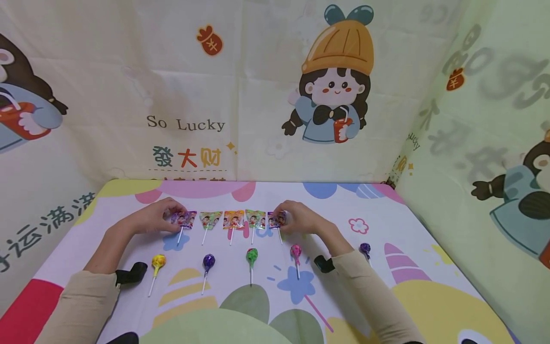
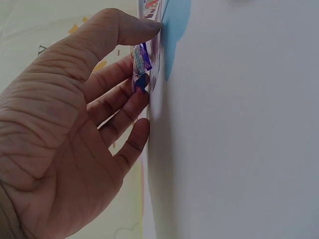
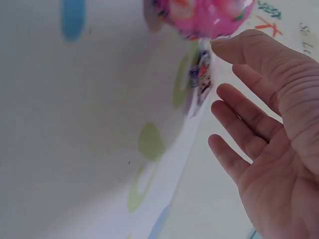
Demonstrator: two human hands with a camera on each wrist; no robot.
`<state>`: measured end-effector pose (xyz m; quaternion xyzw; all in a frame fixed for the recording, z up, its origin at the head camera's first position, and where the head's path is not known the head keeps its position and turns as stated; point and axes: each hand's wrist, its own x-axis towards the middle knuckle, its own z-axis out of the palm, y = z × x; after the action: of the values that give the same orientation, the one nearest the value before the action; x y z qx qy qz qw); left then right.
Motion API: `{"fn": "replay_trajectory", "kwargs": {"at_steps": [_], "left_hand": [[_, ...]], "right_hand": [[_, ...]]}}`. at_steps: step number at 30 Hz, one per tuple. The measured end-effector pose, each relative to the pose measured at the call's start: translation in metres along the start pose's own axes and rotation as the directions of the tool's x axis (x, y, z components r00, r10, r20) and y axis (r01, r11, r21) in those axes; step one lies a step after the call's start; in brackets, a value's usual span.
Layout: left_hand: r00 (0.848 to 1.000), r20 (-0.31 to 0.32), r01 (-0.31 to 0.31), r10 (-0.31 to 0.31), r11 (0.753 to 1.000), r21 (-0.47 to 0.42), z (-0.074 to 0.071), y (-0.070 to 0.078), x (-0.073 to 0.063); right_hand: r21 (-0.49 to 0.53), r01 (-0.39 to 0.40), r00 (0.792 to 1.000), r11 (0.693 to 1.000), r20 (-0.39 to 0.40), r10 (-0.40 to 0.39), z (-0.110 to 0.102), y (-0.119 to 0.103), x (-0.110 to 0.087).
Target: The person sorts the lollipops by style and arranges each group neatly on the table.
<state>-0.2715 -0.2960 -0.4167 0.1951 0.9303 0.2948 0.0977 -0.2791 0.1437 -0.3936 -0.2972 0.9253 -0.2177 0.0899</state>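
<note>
Across the desk (image 1: 397, 229), head view: five wrapped lollipops stand out in a back row, sticks pointing toward the person.
Back row: a left purple wrapped lollipop (image 1: 185, 220), a green wrapped lollipop (image 1: 210, 220), an orange wrapped lollipop (image 1: 233, 220), a second green wrapped lollipop (image 1: 255, 220) and a right purple wrapped lollipop (image 1: 274, 220).
Front row: yellow lollipop (image 1: 158, 261), purple lollipop (image 1: 208, 261), green lollipop (image 1: 252, 256), pink lollipop (image 1: 295, 251), and, well apart at the far right, a dark purple lollipop (image 1: 365, 248).
Hands at the row's ends: the left hand (image 1: 150, 220) is at the left purple wrapped lollipop, the right hand (image 1: 305, 222) at the right purple one.
Laid out so far: the three middle wrappers lie untouched side by side, so the back row looks nearly complete; only its two ends seem left to settle. The front row is spread more widely and unevenly; whether it needs more work cannot be told.
Left wrist view: thumb and forefinger pinch the purple wrapper at the desk surface, other fingers loosely bent.
Right wrist view: fingers are spread and gently bent, thumb tip beside the purple wrapper; whether they pinch or merely touch it cannot be told. The pink lollipop looms nearer the camera.
</note>
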Motion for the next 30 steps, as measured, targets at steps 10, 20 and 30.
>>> {"fn": "replay_trajectory", "kwargs": {"at_steps": [10, 20, 30], "left_hand": [[0.999, 0.004, -0.032, 0.032, 0.999, 0.037, -0.002, 0.006, 0.000], [0.999, -0.002, -0.042, 0.042, 0.997, 0.067, -0.002, 0.006, -0.002], [0.997, -0.074, -0.023, 0.029, 0.996, 0.089, -0.005, 0.013, -0.024]], "right_hand": [[0.080, 0.120, 0.990, 0.990, -0.083, -0.114, -0.004, -0.010, -0.030], [0.071, 0.191, 0.978, 0.979, -0.100, -0.184, -0.006, -0.033, -0.055], [0.051, 0.247, 0.967, 0.968, -0.085, -0.242, 0.007, -0.041, -0.072]]}}
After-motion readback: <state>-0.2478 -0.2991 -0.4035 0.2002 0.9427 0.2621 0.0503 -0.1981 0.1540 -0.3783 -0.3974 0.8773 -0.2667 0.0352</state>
